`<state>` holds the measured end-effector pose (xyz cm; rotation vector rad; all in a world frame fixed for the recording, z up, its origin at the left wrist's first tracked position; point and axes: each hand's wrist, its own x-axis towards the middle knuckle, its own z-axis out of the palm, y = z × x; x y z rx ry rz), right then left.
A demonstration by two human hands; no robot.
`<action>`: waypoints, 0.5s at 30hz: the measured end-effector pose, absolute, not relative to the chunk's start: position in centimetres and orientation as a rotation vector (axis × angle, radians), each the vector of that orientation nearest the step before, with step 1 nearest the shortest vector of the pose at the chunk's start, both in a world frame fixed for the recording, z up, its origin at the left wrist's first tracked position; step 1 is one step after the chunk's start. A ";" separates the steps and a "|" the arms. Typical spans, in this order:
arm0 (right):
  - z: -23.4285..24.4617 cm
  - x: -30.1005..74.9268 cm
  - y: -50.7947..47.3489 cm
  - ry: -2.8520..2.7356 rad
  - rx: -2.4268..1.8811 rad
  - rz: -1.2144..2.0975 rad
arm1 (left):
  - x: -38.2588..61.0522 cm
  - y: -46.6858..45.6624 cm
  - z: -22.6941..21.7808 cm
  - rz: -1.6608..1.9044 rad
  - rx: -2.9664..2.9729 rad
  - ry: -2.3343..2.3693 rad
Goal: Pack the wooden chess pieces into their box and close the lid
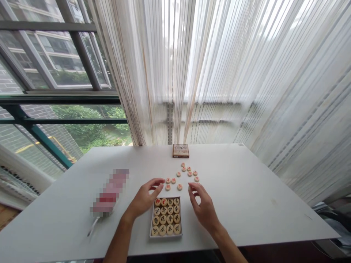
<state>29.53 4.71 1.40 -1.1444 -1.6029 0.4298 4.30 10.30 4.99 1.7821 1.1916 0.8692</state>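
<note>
My left hand (148, 195) hovers over the upper left of a shallow white box, thumb and fingers apart with nothing between them. Its fingertips are beside a red-marked Chinese chess piece (168, 180). To the right of the box, my right hand (204, 206) pinches thumb and fingers together on a small pale edge, seemingly a Chinese chess piece (189, 187), mostly hidden. Rows of round wooden pieces fill the box (166, 236), two red-marked at the top left, the others black-marked. Several loose red-marked pieces (184, 169) lie face up beyond the box.
A closed, printed box lid (181, 151) lies at the far edge of the white table (233, 190). On the left is a blurred-out reddish object (109, 193) with a pale strip at its near end. Striped curtains (214, 73) and a window (55, 54) stand behind.
</note>
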 end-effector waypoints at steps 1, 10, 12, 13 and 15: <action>2.2 29.1 5.9 -1.623 -1.113 0.424 | 5.2 11.3 5.9 0.832 1.821 1.089; 4.2 27.3 17.1 -1.599 -0.991 0.346 | 9.8 23.1 5.4 1.056 1.636 0.988; 3.6 27.4 17.5 -1.615 -0.982 0.359 | 9.6 23.7 4.4 1.050 1.625 0.989; 3.2 27.5 17.4 -1.629 -0.979 0.366 | 9.4 23.4 3.9 1.042 1.622 0.984; 2.7 27.7 16.8 -1.661 -0.988 0.377 | 9.2 22.3 3.3 1.011 1.623 0.968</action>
